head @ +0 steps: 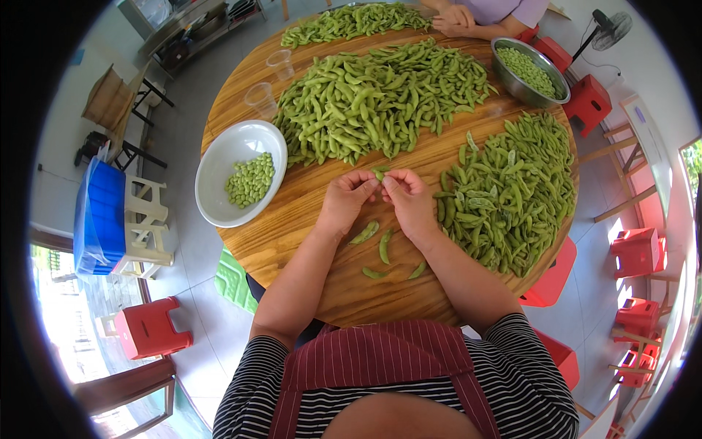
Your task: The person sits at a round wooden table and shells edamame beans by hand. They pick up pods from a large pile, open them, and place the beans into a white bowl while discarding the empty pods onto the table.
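Note:
Between my left hand and my right hand is a green soybean pod, pinched at both ends by thumbs and fingers. Beyond my hands a large heap of pods covers the middle of the wooden table. To the left stands a white bowl with shelled green beans in it. A second pile of pods, some of them looking split and flat, lies right of my right hand. Several loose pods lie between my forearms.
Two clear plastic cups stand beyond the white bowl. A steel bowl of shelled beans sits at the far right edge. Another person's hands rest at the far edge, beside more pods. Red stools surround the right side.

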`<state>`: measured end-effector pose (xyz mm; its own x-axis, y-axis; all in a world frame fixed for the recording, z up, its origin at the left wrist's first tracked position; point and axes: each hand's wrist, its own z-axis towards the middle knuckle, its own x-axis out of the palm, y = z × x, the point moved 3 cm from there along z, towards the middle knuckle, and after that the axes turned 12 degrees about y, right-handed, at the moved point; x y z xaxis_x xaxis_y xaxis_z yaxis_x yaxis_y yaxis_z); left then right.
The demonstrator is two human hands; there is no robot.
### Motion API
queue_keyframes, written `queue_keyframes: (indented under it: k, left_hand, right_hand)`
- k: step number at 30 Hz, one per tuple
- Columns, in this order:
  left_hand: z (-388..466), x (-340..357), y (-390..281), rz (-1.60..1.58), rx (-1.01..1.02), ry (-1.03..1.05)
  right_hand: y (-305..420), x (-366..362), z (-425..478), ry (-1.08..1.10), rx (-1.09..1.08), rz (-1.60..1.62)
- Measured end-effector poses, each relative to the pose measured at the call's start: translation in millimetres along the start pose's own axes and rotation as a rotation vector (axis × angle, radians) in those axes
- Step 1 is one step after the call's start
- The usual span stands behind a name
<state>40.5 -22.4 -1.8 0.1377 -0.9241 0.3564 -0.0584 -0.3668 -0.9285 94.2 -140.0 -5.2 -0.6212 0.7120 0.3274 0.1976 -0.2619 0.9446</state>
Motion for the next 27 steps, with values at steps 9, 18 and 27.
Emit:
queue_keyframes:
  k: [9, 18, 27]
  left_hand:
    - [-2.4, -0.6, 3.9, -0.276, -0.020, 0.035]
    - [-3.2, 2.3, -1.3, -0.045, 0.031, -0.086]
    - [-2.4, -2.6, 0.1, 0.039, 0.013, -0.073]
  right_hand:
    - [12.7, 8.2, -7.1, 0.035, -0.177, -0.293]
    - [-6.4, 4.9, -2.2, 0.071, 0.123, 0.428]
    - [1.2, 3.8, -0.5, 0.051, -0.063, -0.166]
